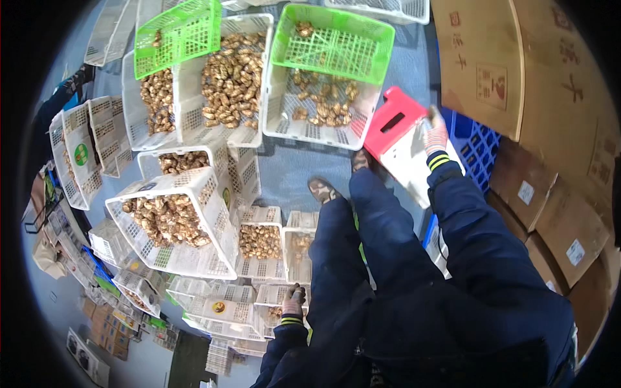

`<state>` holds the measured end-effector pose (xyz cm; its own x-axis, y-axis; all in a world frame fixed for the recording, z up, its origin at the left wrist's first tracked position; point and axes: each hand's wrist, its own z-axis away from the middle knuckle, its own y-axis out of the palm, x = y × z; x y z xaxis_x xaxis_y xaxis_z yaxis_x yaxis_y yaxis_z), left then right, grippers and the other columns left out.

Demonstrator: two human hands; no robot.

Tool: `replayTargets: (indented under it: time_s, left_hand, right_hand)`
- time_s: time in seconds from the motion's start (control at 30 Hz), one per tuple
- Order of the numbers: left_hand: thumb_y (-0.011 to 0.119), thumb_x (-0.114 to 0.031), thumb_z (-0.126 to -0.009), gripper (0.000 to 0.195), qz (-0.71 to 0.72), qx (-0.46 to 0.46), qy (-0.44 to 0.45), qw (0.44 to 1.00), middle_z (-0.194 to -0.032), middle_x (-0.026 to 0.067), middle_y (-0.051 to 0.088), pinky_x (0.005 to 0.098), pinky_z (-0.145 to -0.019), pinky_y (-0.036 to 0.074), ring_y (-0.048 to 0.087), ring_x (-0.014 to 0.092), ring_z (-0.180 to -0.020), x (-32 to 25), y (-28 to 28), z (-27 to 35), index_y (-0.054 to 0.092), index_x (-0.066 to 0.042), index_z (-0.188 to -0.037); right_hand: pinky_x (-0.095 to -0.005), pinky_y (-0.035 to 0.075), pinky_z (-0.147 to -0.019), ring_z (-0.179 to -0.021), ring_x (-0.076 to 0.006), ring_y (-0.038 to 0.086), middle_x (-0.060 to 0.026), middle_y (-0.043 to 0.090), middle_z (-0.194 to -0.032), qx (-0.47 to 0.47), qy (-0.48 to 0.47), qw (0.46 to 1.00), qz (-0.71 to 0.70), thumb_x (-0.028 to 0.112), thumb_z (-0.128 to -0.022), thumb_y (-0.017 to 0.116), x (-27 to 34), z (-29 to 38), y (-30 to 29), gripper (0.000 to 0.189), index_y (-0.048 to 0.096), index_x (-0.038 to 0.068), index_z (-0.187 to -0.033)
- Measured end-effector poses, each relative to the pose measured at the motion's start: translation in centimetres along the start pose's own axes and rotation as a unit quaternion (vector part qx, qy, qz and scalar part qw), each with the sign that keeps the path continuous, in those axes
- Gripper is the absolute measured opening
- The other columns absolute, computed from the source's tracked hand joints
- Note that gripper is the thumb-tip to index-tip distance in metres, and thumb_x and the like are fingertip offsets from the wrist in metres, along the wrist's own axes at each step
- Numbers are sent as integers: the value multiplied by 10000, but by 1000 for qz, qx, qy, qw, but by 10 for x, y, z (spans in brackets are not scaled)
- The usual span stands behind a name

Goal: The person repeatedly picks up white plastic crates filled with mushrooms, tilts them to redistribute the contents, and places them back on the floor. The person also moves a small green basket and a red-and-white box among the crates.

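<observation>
My right hand [435, 132], in a striped knit glove, grips the edge of a tilted red and white plastic object [410, 116] with a slot, possibly a stool. Its red end is beside a white perforated crate [318, 138] holding brown knobbly produce [335, 109]; a green crate [335, 46] rests across that crate's far side. My left hand [293, 299], in a dark-fingered glove, hangs low left of my legs, beside small white crates [269, 295]; its fingers look curled, but whether they hold a rim is unclear. A tilted white crate [218, 228] of produce stands further left.
Cardboard boxes [478, 68] line the right side, with a blue plastic lattice crate [478, 145] by them. More filled white crates [130, 102] stand ahead, one under another green crate [177, 41]. A dark-clothed arm of another person [48, 109] shows at far left.
</observation>
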<state>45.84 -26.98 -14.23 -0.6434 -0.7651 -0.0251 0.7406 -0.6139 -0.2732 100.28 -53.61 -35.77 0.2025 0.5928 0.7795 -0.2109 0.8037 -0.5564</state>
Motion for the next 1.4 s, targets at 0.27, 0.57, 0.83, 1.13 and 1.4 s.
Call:
replayTargets:
  time_s: [0.27,0.57,0.83,1.13,1.4]
  left_hand:
    - [574,-172,-805,345,-27,17,-12,999,-802,28,569,226,-591,419,513,108,-673,18,-21,-8,500,-55,-1121]
    - [564,-192,-827,308,-17,25,45,999,-850,16,596,239,-607,429,530,107,-681,80,-20,-18,527,-80,-1111]
    - [583,-207,-786,342,-100,-16,78,992,-864,54,594,244,-639,441,552,129,-760,140,-5,-7,532,-78,-1098]
    - [541,-200,-835,324,246,24,12,969,-817,42,591,220,-608,427,532,108,-679,139,11,15,517,-34,-1112]
    - [563,-173,-817,311,364,-34,8,931,-863,56,589,248,-619,454,566,130,-751,178,51,43,521,-33,-1092]
  right_hand:
    - [-377,338,-951,-1138,-319,414,-160,459,-1221,99,-194,886,410,243,-742,580,32,31,-33,479,475,114,-1191]
    - [-377,249,-1006,-1211,-245,368,-114,441,-1269,491,-85,613,614,519,-832,354,58,7,77,583,418,124,-1256]
    - [-413,363,-907,-1044,-353,499,-235,518,-1116,539,-99,616,566,513,-801,429,70,68,13,635,291,172,-1319]
    - [-388,383,-898,-1023,-336,511,-178,509,-1156,418,-84,649,630,435,-849,386,165,105,-68,537,307,169,-1309]
    - [-389,389,-901,-1089,-321,462,-107,397,-1287,524,-252,466,667,320,-894,322,220,62,-38,349,445,211,-1202]
